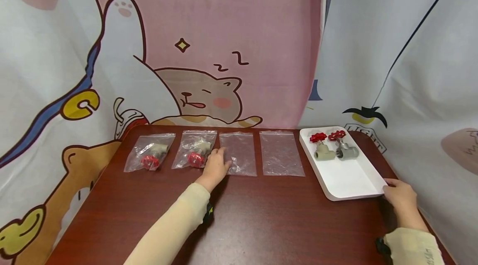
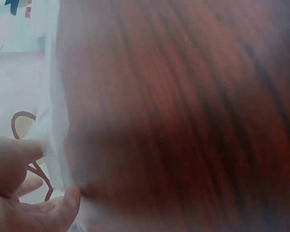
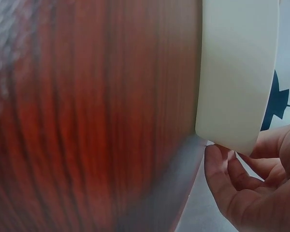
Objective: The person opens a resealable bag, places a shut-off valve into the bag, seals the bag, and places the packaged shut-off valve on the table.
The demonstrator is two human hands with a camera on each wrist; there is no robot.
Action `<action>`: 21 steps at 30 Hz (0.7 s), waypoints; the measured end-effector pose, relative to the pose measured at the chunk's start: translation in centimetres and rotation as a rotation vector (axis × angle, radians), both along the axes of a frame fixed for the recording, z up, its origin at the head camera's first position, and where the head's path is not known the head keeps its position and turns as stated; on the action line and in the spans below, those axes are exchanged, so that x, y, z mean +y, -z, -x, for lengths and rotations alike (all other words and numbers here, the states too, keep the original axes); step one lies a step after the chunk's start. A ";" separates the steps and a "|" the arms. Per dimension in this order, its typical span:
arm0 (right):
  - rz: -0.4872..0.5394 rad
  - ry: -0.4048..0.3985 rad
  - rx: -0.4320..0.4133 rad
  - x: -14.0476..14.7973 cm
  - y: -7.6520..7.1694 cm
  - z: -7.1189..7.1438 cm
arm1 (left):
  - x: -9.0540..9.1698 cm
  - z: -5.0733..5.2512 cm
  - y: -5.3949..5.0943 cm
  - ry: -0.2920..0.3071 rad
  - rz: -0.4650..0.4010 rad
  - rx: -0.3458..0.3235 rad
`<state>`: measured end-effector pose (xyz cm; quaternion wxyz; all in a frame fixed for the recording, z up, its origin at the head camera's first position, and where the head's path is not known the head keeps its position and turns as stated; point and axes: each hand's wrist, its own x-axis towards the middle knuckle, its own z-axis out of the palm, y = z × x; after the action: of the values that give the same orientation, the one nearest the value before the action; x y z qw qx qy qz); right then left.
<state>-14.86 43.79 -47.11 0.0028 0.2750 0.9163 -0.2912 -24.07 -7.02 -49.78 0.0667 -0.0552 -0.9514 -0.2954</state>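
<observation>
My left hand (image 1: pixel 215 167) rests by the right side of the second clear zip bag (image 1: pixel 188 142), between it and a flat zip bag (image 1: pixel 239 155). In the left wrist view its thumb and fingers (image 2: pixel 63 208) are apart beside clear plastic, with nothing visibly gripped. Inside the second bag is a valve with a red handwheel (image 1: pixel 196 159). At the right, my right hand (image 1: pixel 401 196) holds the near right corner of a white tray (image 1: pixel 354 195). The right wrist view shows the thumb and curled fingers (image 3: pixel 220 169) at that corner.
The tray holds two valves, one beige (image 1: pixel 324 153) and one grey (image 1: pixel 348 152), both with red handwheels. A bagged valve (image 1: pixel 151 161) lies at far left. Another flat zip bag (image 1: pixel 281 155) lies left of the tray. Printed cloth (image 1: pixel 261 49) hangs behind the brown table (image 1: pixel 280 223).
</observation>
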 end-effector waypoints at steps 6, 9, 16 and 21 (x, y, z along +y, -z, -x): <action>-0.033 -0.016 0.016 0.0 0.0 0.1 | -0.1 0.0 -0.5 -0.007 -0.207 -0.164; -0.031 -0.017 0.009 0.1 0.0 0.1 | 0.0 0.1 -1.0 -0.030 -0.406 -0.284; -0.041 -0.027 0.000 0.2 0.0 0.1 | -0.1 0.4 -1.5 -0.149 -0.755 -0.473; -0.040 -0.028 0.006 0.1 -0.1 0.1 | -0.4 0.5 -1.3 -0.205 -0.797 -0.423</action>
<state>-14.99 43.93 -47.05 -0.0014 0.2612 0.9257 -0.2735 -24.61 -7.41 -48.50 -0.0842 0.1309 -0.7570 -0.6347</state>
